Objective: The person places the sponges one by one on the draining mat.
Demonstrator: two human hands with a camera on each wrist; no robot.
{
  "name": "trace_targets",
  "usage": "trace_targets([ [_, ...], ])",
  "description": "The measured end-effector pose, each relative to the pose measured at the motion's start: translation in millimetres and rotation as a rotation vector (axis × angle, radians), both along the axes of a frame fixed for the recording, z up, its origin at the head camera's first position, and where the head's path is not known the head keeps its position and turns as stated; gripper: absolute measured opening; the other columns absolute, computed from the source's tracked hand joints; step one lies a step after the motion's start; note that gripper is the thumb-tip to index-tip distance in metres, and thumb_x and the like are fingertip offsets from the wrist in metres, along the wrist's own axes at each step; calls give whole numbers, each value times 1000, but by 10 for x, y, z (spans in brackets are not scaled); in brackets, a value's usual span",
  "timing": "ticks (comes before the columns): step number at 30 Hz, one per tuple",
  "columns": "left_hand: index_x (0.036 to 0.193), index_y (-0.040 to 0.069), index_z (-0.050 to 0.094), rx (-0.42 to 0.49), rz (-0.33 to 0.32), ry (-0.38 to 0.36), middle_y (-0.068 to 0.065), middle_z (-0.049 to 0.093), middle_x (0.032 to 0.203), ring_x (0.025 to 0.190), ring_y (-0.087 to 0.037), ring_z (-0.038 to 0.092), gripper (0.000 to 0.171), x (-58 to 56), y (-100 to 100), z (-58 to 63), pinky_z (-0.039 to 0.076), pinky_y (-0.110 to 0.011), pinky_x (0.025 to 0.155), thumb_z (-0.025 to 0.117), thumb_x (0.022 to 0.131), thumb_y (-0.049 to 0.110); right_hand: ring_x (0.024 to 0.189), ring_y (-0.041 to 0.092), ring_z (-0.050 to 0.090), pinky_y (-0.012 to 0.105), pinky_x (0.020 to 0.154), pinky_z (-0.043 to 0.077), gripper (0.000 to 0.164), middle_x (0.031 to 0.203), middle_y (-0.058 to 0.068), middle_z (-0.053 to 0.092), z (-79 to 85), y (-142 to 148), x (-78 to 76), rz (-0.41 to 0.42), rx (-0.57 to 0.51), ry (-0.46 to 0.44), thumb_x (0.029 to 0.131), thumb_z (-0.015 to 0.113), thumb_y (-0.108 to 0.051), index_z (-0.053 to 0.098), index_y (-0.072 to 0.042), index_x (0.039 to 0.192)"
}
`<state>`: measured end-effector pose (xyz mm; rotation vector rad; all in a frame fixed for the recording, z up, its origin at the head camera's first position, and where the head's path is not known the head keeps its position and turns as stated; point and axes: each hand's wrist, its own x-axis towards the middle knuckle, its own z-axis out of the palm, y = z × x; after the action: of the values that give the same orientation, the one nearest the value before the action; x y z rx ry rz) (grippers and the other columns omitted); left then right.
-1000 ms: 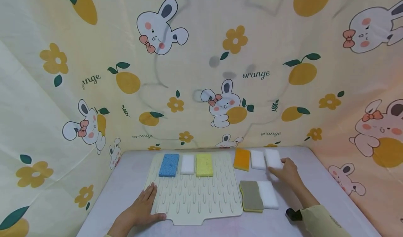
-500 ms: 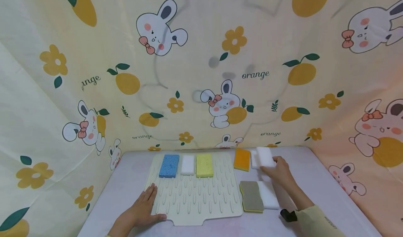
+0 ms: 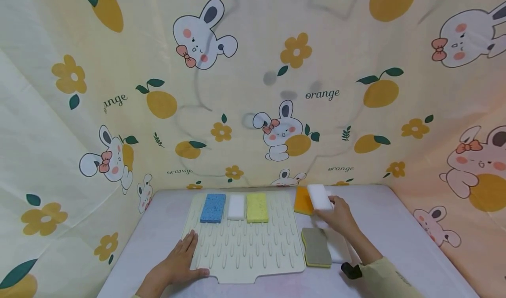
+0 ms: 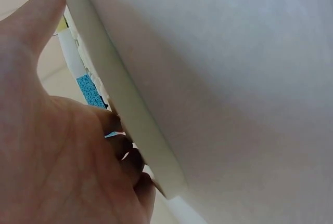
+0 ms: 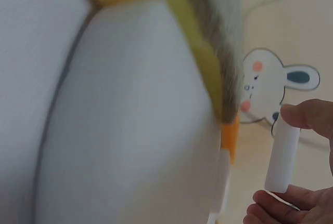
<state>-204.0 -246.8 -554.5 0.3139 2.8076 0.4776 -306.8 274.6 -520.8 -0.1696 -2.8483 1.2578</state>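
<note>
My right hand point(image 3: 337, 214) pinches a white sponge point(image 3: 319, 197) between thumb and fingers, over the right part of an orange sponge point(image 3: 302, 201). In the right wrist view the held white block stands off to the side, thumb at one end and fingers at the other. My left hand point(image 3: 174, 263) rests with extended fingers on the left edge of a cream ribbed board point(image 3: 245, 254), thumb along its near edge. On the board's far part lie a blue sponge point(image 3: 212, 208), a small white sponge point(image 3: 236, 207) and a yellow sponge point(image 3: 257, 208) in a row.
Right of the board lies a grey-topped yellow scrub sponge point(image 3: 316, 247), with another white sponge point(image 3: 338, 249) beside it, partly behind the right forearm. One more white sponge point(image 5: 222, 182) shows near the orange one. A patterned curtain point(image 3: 245, 113) backs the table.
The right hand has lifted the white sponge from the far right and carried it left, past the neighbouring white sponge to the orange one. The left hand stays put.
</note>
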Motion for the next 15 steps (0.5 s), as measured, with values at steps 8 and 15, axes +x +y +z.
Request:
trace_targets([
  [8, 166, -8, 23, -3, -1, 2, -28, 16, 176, 164, -44, 16, 129, 0, 7, 4, 19, -60, 132, 76, 84, 76, 133, 49, 48, 70, 113, 46, 90, 155, 35, 42, -14, -179, -65, 3, 19, -33, 94, 85, -32, 38, 10, 157],
  [15, 166, -8, 23, -13, -3, 7, -28, 16, 176, 164, -44, 16, 129, -1, -3, -16, 19, -60, 132, 76, 84, 76, 132, 48, 51, 68, 113, 46, 86, 151, 36, 47, -54, -332, -69, 24, 36, 20, 92, 85, -29, 42, 13, 154],
])
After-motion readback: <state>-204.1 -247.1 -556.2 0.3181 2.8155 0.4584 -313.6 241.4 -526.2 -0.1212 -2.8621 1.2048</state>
